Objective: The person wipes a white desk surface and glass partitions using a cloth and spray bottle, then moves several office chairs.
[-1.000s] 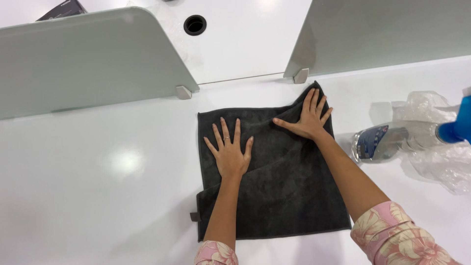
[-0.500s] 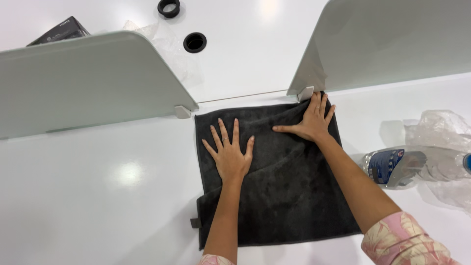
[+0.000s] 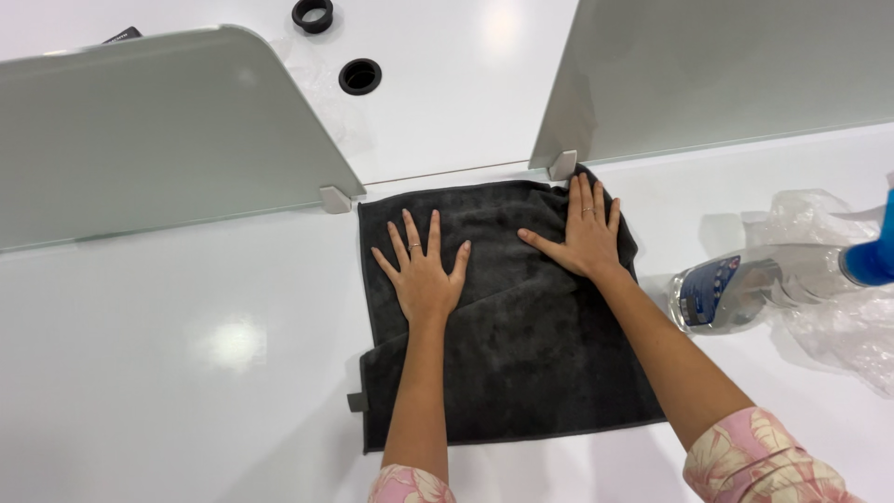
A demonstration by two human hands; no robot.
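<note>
Head view: looking straight down at two bare hands pressed onto a cloth on a white counter.
Left hand [image 3: 424,275]: flat, palm down, fingers fanned wide; it grips nothing and rests on the upper left part of the cloth.
Right hand [image 3: 582,233]: also flat with fingers spread, thumb pointing left; it holds nothing and presses the cloth's far right corner, close to the foot of a divider.
Cloth: a dark grey, square, fluffy microfibre towel [image 3: 521,345] lies spread on the counter between the two arms, its far edge just short of the seam where the dividers stand.
Cloth surface: a soft diagonal crease runs across the middle, and the left edge is slightly turned over near a small grey tag.
Handling: by the look of it, light, limp and soft, with no stiffness; likely to slide easily on the glossy top, so flat palms hold it down well, and corners or edges look the best places to pinch.
Sleeves: pink floral cuffs show at the bottom edge.
Counter: glossy white tabletop [image 3: 177,373] with bright light reflections.
Dividers: two frosted grey panels [image 3: 158,130] stand beyond the cloth, one left, one right.
Right side: a clear plastic spray bottle with a blue head [image 3: 773,284] lies on crumpled clear plastic film, apart from the cloth.
Far back: a round black grommet hole [image 3: 359,75] and a loose black ring.
</note>
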